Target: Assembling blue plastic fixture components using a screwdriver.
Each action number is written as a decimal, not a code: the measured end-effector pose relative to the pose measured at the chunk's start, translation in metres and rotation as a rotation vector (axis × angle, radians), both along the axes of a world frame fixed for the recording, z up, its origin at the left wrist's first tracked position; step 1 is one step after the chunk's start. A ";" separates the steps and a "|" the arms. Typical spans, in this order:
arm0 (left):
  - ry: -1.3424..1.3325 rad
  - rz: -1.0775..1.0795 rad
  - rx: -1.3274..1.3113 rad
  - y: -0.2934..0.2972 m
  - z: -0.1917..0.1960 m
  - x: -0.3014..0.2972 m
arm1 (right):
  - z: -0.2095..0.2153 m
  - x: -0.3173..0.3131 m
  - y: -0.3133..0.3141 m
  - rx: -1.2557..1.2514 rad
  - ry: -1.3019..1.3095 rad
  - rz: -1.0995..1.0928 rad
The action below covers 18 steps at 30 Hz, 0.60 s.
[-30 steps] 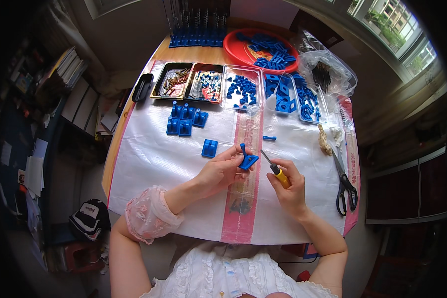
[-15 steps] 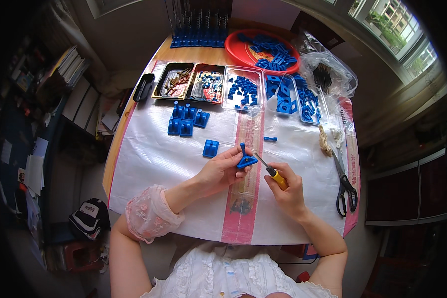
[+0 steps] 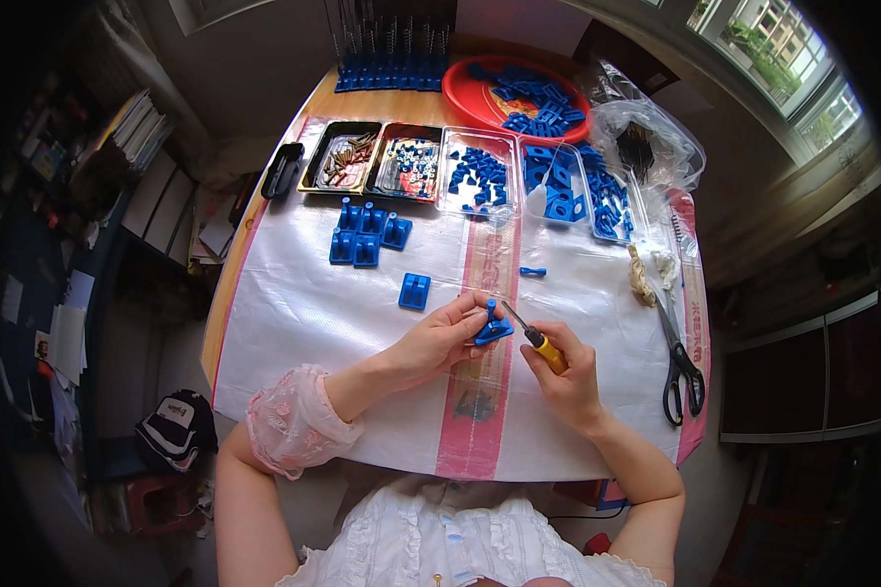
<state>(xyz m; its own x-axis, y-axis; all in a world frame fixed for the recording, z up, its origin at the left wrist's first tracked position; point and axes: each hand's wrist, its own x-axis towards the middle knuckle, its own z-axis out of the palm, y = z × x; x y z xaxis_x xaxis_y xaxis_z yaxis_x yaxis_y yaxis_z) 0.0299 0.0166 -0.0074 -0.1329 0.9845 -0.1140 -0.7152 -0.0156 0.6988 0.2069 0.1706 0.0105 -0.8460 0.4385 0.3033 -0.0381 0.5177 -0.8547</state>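
Observation:
My left hand grips a small blue plastic part above the white sheet. My right hand holds a screwdriver with a yellow handle; its metal tip points up and left, touching or almost touching the blue part. One blue rectangular piece lies just left of my left hand. A tiny blue piece rests above my right hand. A cluster of several blue blocks sits farther up the sheet.
Black trays of screws and clear trays of blue parts line the far side. A red bowl of blue parts and a plastic bag stand behind. Black scissors lie at right. Shelves and a cap are at left.
My left hand has tilted the blue part slightly and the screwdriver tip has drawn closer to it. Both hands stay in nearly the same place.

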 end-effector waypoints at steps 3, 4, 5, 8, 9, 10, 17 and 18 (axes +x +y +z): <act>0.007 0.014 0.001 0.000 0.001 0.000 | 0.000 0.000 0.000 0.003 -0.010 0.003; 0.010 0.019 -0.003 0.000 0.001 0.001 | 0.000 0.000 0.001 0.006 -0.014 0.004; 0.013 0.024 -0.007 0.001 0.002 0.001 | 0.000 0.001 0.001 0.004 -0.017 0.003; 0.029 0.018 -0.004 0.000 0.001 0.000 | 0.000 0.001 0.000 -0.004 -0.018 0.004; 0.036 0.012 0.000 0.000 0.000 0.000 | 0.000 0.000 0.000 -0.008 -0.014 0.005; 0.060 0.001 -0.004 0.000 0.000 0.000 | 0.000 0.000 0.000 -0.011 -0.011 0.005; 0.493 -0.122 -0.001 -0.002 0.007 0.011 | 0.006 0.000 -0.002 -0.016 0.064 0.032; 0.603 -0.132 0.023 -0.004 0.007 0.013 | 0.007 0.001 -0.002 -0.004 0.065 0.050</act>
